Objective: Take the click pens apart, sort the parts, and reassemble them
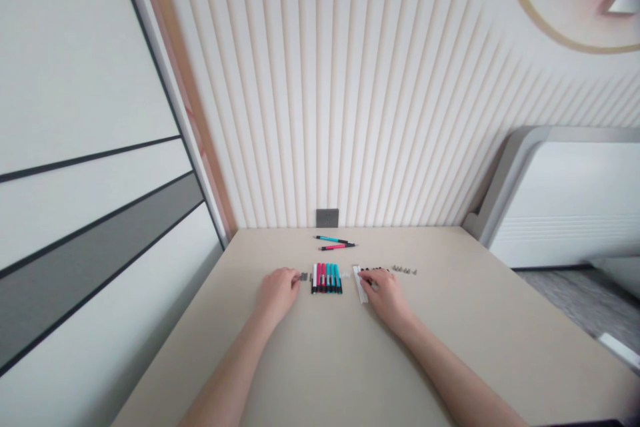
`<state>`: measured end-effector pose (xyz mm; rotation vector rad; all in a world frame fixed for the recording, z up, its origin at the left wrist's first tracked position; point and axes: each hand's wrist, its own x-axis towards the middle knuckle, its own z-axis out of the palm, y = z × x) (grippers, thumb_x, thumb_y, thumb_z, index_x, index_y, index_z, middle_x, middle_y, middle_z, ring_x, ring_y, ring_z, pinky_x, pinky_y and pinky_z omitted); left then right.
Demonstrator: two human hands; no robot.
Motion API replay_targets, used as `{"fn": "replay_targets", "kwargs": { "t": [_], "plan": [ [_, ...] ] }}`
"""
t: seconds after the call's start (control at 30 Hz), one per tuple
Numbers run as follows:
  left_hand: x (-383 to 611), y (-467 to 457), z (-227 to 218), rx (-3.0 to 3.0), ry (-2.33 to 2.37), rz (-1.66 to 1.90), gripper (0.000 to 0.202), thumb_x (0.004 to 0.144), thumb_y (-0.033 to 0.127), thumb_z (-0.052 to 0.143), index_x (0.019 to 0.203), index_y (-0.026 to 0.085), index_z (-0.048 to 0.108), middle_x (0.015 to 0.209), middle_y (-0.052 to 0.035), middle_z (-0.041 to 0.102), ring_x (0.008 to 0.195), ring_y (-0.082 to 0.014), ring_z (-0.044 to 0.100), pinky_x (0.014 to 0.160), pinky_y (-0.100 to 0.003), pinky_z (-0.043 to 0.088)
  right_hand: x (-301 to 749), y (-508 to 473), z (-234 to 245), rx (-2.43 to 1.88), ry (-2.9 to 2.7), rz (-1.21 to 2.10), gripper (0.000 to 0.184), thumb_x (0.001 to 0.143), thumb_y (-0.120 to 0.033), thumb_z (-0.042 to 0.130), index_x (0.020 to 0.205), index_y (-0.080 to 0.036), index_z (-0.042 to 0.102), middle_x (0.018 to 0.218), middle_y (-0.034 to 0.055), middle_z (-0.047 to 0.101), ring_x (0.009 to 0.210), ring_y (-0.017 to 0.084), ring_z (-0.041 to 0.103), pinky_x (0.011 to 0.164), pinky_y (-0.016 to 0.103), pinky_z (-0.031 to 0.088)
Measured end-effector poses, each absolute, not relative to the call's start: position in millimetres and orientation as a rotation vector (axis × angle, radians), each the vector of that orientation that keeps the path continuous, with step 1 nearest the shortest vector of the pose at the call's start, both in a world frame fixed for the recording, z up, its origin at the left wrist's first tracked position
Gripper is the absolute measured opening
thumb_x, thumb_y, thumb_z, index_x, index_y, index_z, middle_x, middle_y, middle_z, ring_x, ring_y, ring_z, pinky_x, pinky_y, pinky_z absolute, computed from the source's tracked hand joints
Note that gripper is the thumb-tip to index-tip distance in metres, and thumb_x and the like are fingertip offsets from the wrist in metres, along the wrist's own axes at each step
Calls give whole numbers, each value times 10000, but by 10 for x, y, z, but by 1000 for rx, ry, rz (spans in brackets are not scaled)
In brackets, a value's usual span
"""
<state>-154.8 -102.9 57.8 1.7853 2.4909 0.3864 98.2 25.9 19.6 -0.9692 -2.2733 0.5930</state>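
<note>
My left hand (280, 288) rests on the table with its fingers curled together beside some small grey metal pieces (303, 276). What its fingertips hold, if anything, is too small to make out. Between my hands lies a row of pen barrels (327, 278) in white, pink and turquoise, with black grips at their near ends. Small clear pieces (345, 274) are just right of the row. My right hand (384, 292) has its thumb and index finger closed at several thin white tubes (358, 279). Black parts (379, 269) behind that hand are partly hidden.
Two assembled pens (334, 239), one turquoise and one pink, lie touching near the wall. A line of small metal tips (404, 270) lies right of my right hand. Behind the beige table (320, 360) are a ribbed wall and a dark socket (327, 217).
</note>
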Motion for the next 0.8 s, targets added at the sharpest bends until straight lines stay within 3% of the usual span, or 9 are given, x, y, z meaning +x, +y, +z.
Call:
{"fn": "replay_targets", "kwargs": {
  "t": [0.3,0.8],
  "plan": [
    [-1628,-1052,514,1772,2408,536,234,863,115,562,1029,209,698,972,-48,720,939,-193,649,839,-263,419,712,442,394,-1114,-2368,561,158,843,-260,584,893,-237,732,949,33,739,940,209,627,852,318,389],
    [-1586,-984,525,1807,2408,517,173,886,131,560,973,205,690,949,-48,704,887,-185,643,775,-253,409,715,315,305,-1110,-2355,531,266,875,-207,543,1087,-273,691,937,16,744,955,194,614,844,314,332]
  ]
}}
